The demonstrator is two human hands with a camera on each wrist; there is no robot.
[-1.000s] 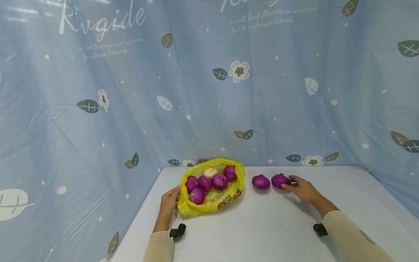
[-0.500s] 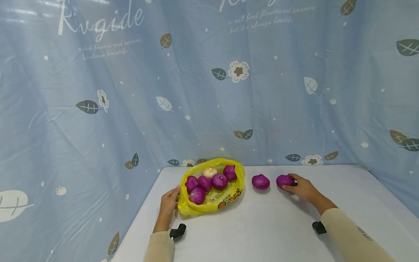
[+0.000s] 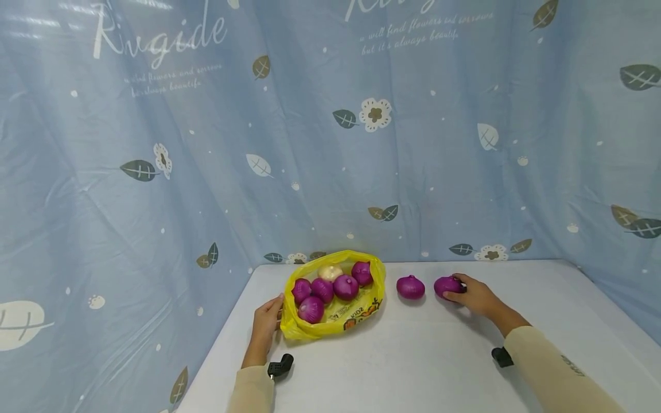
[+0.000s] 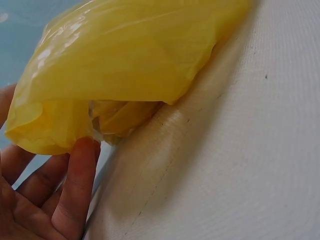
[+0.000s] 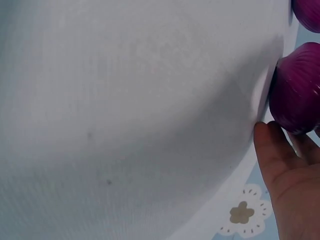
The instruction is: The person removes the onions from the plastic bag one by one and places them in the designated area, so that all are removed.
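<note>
Head view: the left hand [image 3: 265, 322] pinches the yellow bag [image 3: 312, 331] by its left edge, apparently to steady its mouth around the purple onions inside [image 3: 346, 287]; the right hand [image 3: 479, 298] grips the outer onion [image 3: 445, 287] from the right, thumb opposing fingers, probably for control; another onion [image 3: 410, 287] sits between, on the counter [image 3: 403, 367].

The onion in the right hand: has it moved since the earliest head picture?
Yes, slightly to the right: the gap between the held onion and the loose onion lying beside it is wider now.
</note>
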